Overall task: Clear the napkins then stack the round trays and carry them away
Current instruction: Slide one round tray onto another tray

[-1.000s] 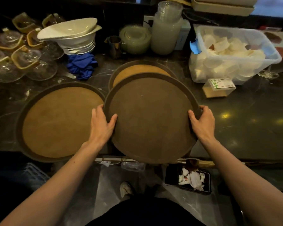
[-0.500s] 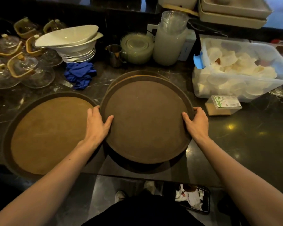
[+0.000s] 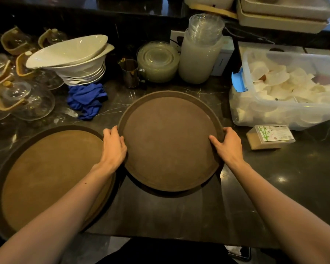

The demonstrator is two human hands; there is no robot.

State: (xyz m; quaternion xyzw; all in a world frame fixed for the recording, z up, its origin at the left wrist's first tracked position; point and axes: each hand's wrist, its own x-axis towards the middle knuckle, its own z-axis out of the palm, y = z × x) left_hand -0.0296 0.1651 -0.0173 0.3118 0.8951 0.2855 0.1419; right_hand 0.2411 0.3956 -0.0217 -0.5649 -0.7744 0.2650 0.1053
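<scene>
A dark brown round tray lies in the middle of the black marble counter, on top of another tray that it now hides almost fully. My left hand grips its left rim and my right hand grips its right rim. A larger round tray with a tan inner surface rests on the counter at the left, partly under my left forearm. No napkins lie on the trays.
Behind the trays are a blue cloth, stacked white bowls, glass lids, a metal jug, glass plates and a clear plastic bin of white cups. A small toothpick box sits right of my hand.
Both hands moved the dark tray away from me, over the tan tray behind it, which is now covered. My view shifted forward over the counter.
</scene>
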